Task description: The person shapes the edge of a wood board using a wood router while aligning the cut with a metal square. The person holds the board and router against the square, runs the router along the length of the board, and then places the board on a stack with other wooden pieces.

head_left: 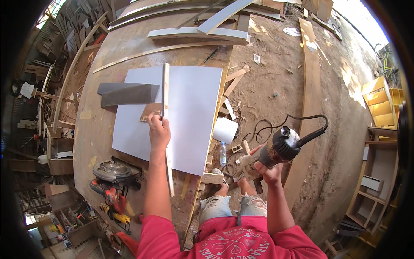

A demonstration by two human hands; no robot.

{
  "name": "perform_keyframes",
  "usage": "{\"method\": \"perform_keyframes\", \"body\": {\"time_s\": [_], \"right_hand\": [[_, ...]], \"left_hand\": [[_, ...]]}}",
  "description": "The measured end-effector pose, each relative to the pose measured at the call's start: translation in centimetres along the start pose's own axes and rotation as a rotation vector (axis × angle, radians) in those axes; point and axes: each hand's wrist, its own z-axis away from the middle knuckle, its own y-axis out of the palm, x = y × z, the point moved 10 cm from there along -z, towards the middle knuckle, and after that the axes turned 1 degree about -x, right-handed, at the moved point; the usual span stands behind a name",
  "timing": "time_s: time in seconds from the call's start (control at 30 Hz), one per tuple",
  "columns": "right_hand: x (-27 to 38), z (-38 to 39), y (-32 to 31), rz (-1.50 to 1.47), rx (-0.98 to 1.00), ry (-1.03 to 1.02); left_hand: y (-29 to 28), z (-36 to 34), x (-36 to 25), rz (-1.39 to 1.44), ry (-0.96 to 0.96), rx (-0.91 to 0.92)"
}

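Clearly gripped in the right hand (270,171) beside the worktop (92,138), the corded trim router (281,147) looks heavy and stiff, best held round its barrel, while the left hand (159,133) pinches a wooden strip (166,88), likely light and flexible, lying over the white panel (194,108).

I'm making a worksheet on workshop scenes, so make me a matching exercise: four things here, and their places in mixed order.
Things
1. power tool
2. wooden strip
3. plastic bottle
4. dark grey pieces

Places
A. on the ground beside the table
B. overlapping each other, partly on the white panel
C. held in the right hand
D. running across the white panel, at the left hand

Right pairs: 1-C, 2-D, 3-A, 4-B
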Motion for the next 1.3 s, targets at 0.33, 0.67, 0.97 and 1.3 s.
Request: {"method": "perform_keyframes", "body": {"time_s": [0.33,0.67,0.97,1.3], "right_hand": [[-2.5,1.3,0.2,0.070,0.001,0.071],[-4.3,4.4,4.8,0.289,-0.024,-0.226],[-5.3,11.6,11.7,0.098,0.011,-0.301],[-7.1,16.7,16.8,0.380,0.061,-0.436]], "left_hand": [[4.3,1.8,-9.7,0.330,0.067,0.073],[8.5,0.9,-14.7,0.209,0.215,0.031],[9.5,0.5,-15.5,0.226,0.210,-0.029],[10.7,-0.4,-15.0,0.235,0.183,-0.054]]}}
